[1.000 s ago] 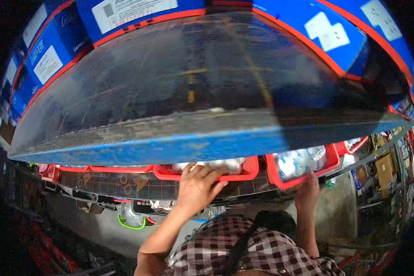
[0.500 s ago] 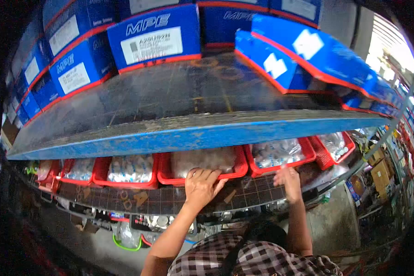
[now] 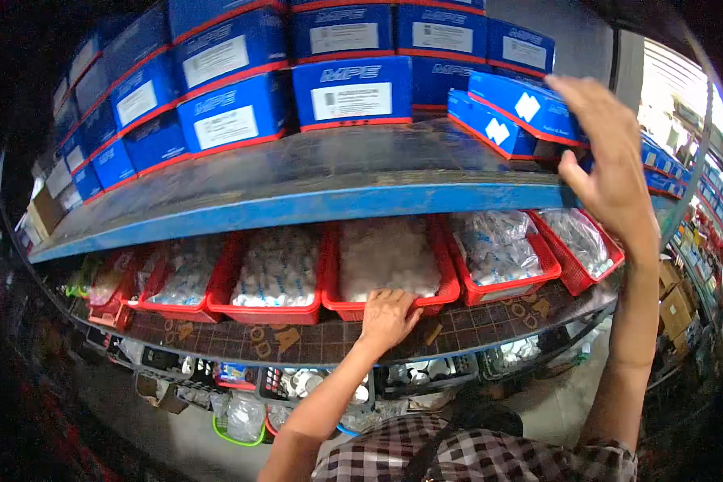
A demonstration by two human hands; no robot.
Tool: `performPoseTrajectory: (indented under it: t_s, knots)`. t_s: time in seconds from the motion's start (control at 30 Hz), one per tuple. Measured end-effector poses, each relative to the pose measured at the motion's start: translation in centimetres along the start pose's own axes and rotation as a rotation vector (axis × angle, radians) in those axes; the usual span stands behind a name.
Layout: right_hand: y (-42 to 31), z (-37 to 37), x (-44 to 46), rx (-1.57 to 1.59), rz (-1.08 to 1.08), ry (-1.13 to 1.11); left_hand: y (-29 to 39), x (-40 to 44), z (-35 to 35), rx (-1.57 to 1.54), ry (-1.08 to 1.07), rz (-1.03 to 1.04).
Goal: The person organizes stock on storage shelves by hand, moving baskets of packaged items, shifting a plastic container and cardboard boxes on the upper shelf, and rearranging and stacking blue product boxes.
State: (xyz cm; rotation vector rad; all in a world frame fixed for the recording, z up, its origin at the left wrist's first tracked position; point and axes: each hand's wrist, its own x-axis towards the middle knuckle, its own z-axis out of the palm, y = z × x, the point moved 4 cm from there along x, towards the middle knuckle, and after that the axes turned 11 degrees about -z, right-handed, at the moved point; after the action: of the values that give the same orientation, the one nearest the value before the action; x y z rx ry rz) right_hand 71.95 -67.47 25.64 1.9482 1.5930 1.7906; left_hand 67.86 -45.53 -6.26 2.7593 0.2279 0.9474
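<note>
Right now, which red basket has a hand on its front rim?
The red basket with dull greyish-brown contents, third from the right. The left hand rests over its front rim; no hand is on the others.

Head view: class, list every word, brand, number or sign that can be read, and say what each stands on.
"MPE": front middle blue box.
"MPE": front left blue box.
"MPE", fainter: boxes in the row behind.
Letters resembling "O", "D" and "A": lower shelf.
Too blurred to read: white labels, small print on the blue box at the right, blue print on the bags.
</note>
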Motion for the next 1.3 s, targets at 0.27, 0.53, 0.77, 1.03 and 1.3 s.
performPoseTrajectory:
  t_s: [0.27, 0.53, 0.77, 1.03, 1.3]
  knots:
    - [-2.7, -1.4, 3.8, 0.217, -0.029, 0.202, -1.3, -0.4, -18.2, -0.354, 0.470, 0.163]
    - [-14.1, 1.3, 10.5, 0.436, -0.336, 0.134, -3.6, 5.6, -33.4, 0.153, 0.829, 0.132]
    - [-14.5, 2.0, 11.6, 0.694, -0.161, 0.056, -5.5, 4.8, -31.9, 0.160, 0.759, 0.010]
    - [-14.6, 2.7, 11.7, 0.753, -0.120, 0.193, -5.5, 4.6, -31.7, 0.154, 0.789, 0.000]
    - [-2.5, 0.5, 3.8, -0.055, 0.220, 0.063, -5.5, 4.7, -31.5, 0.157, 0.840, 0.030]
